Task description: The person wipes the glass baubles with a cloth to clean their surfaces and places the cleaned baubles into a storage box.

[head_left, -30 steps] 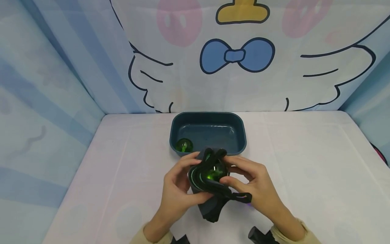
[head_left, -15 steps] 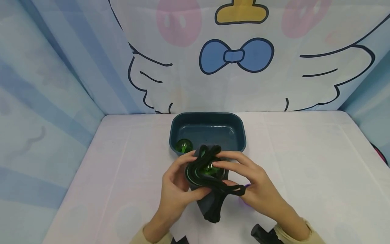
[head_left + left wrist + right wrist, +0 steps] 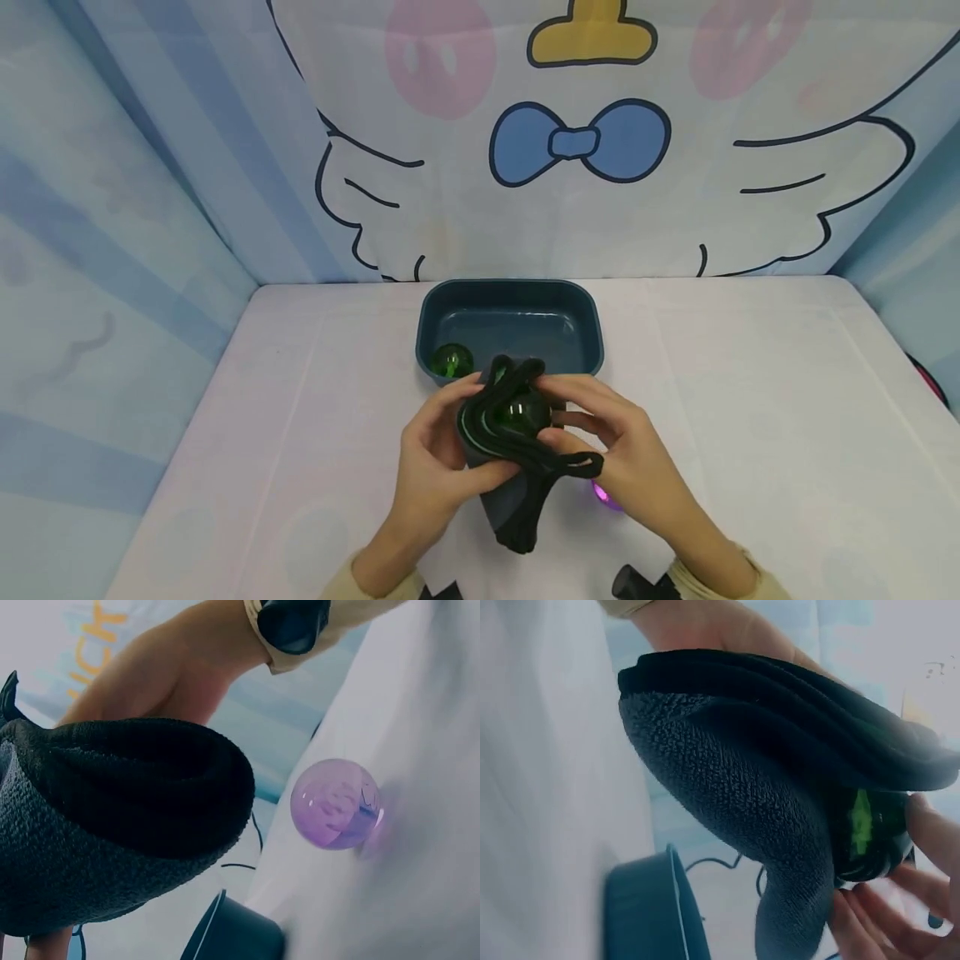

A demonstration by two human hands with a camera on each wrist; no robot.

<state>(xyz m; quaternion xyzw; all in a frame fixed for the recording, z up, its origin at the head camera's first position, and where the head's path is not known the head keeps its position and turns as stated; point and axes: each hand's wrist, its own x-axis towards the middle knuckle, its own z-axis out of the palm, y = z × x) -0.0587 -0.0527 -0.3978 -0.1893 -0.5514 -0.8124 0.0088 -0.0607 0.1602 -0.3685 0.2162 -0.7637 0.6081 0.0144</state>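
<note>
My left hand grips a folded dark grey cloth with thick black edging, thumb on the near side and fingers on the far side. In the cloth's folds sits a clear green ball, partly covered by the black edge. The right hand holds this ball from the right, with its thumb and fingers against the surface. The right wrist view shows the fuzzy cloth around the green ball. A clear purple ball rests on the table, mostly hidden by the right hand in the head view.
Behind the hands stands a dark blue rectangular bin, with another green ball in its near left corner. The white table extends to both sides, up to a printed curtain at the back.
The right hand's fingers have shifted around the green ball, uncovering more of it. The cloth has moved slightly left and toward the body. More of the purple ball shows below the right hand.
</note>
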